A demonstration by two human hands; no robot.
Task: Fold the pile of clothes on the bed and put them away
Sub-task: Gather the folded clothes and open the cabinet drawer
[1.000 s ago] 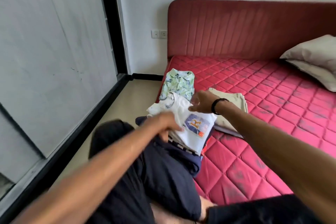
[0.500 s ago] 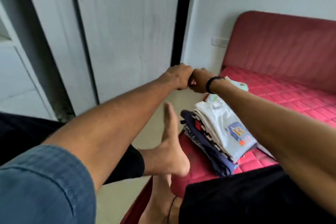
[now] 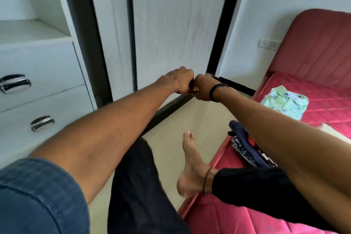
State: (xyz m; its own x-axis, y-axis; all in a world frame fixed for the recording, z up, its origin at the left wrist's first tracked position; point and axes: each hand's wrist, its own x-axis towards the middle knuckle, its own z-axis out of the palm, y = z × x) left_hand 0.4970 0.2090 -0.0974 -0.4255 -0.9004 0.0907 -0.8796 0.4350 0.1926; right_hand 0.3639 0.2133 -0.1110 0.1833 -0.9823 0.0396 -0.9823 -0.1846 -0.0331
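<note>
both fists, left hand (image 3: 179, 81) and right hand (image 3: 202, 87), touching midair.

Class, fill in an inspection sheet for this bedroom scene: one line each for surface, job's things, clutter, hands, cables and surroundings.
Surface: red quilted mattress, partly covered by clothes.
Job's things: folded light green patterned shirt lies on the mattress; a stack of dark navy folded clothes sits near its edge, partly hidden by the right forearm.
Clutter: nothing seen.
Hands: left hand and right hand are both fisted, knuckles together, out in front of the wardrobe; whether they hold anything cannot be told.
Cables: nothing seen.
Surroundings: white sliding wardrobe door, white drawers with metal handles, white wall socket, red padded headboard.
</note>
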